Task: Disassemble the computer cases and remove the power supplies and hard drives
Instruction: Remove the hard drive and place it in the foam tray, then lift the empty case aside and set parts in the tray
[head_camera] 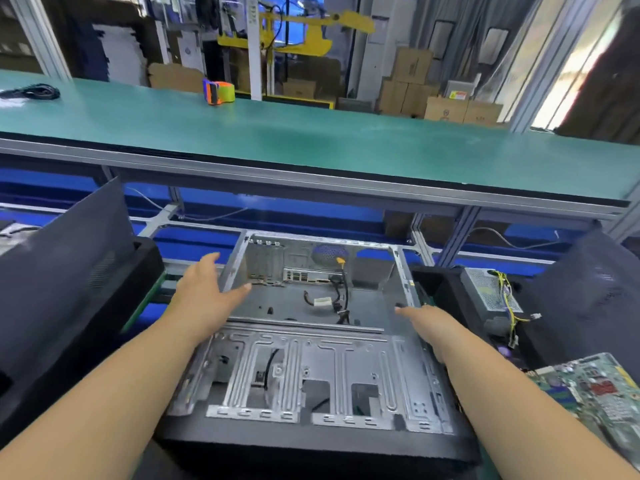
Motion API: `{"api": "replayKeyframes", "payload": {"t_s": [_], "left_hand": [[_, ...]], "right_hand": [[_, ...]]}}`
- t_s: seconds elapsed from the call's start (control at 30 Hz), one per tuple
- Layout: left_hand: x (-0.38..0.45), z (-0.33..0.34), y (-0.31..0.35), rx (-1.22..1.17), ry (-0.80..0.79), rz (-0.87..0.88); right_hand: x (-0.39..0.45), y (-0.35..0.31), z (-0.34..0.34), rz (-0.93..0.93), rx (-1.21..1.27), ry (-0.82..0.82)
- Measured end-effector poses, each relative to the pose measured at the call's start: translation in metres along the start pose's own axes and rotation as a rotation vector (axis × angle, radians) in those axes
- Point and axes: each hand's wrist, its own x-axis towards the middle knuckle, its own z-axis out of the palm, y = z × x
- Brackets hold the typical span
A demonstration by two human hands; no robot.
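At the far left a dark panel [65, 271] leans up beside the bench, clear of the work. Next comes the left hand [204, 296], fingers straight and loosely spread, the fingertips lying against the left wall of the case [311, 358], thumb reaching inward over the floor of it. It holds nothing; it seems about to take the wall.

The case lies open in the middle of the bench, in front of the person, its side off. Inside, the floor looks bare apart from a few loose cables [337, 296] near the rear plate; the board bay is empty and I see no drive in the front cage, though the cage's underside is hidden. So this shell seems stripped, and the step in hand looks like taking hold of it to shift or turn it.

The right hand [427, 323] hovers over the right wall, fingers straight and together, pointing inward, holding nothing; whether it touches the metal I cannot tell.

Just right of the case lies a power supply [491, 292] with its yellow wires trailing, and nearer, a circuit board [599, 393].

Next, both hands would need a firm hold on opposite walls, minding sharp edges and dangling cables.
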Motion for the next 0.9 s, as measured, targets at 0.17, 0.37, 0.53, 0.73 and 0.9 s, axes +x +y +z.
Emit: {"api": "replayKeyframes", "payload": {"t_s": [0.17, 0.37, 0.53, 0.73, 0.9], "left_hand": [[0.007, 0.002, 0.005, -0.171, -0.285, -0.423], [0.024, 0.007, 0.000, -0.096, -0.325, -0.425], [0.031, 0.002, -0.002, -0.049, -0.302, -0.400], [0.054, -0.010, 0.008, -0.185, -0.129, -0.269], [0.074, -0.022, 0.029, -0.240, 0.029, -0.075]], "right_hand": [[0.003, -0.010, 0.003, 0.104, 0.030, -0.010], [0.016, -0.023, 0.009, 0.210, -0.168, 0.059], [0.028, -0.021, 0.007, 0.237, -0.212, 0.085], [0.023, -0.051, -0.017, 0.070, -0.109, 0.206], [0.021, -0.076, -0.033, -0.167, 0.129, 0.344]]}}
